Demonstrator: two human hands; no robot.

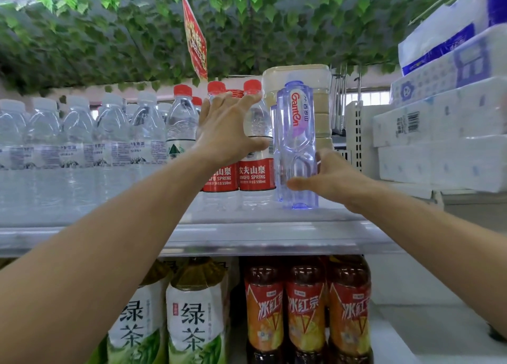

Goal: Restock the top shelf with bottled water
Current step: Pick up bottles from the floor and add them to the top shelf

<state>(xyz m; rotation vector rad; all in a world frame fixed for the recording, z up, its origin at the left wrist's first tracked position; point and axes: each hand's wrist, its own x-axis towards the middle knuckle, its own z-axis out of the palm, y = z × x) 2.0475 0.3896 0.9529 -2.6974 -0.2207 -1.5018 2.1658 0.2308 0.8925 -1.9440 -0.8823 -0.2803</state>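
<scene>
On the top shelf [247,234], two red-label bottles [256,144] are pressed by the spread fingers of the left hand [229,133]. Just right, the blue-tinted bottle [296,144] is gripped low by the right hand [329,179].

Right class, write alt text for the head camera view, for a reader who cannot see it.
Two bare arms reach to a shop's top shelf: the left hand spreads over red-capped water bottles, and the right hand holds the base of a clear bluish bottle. Tea bottles fill the shelf below.
</scene>
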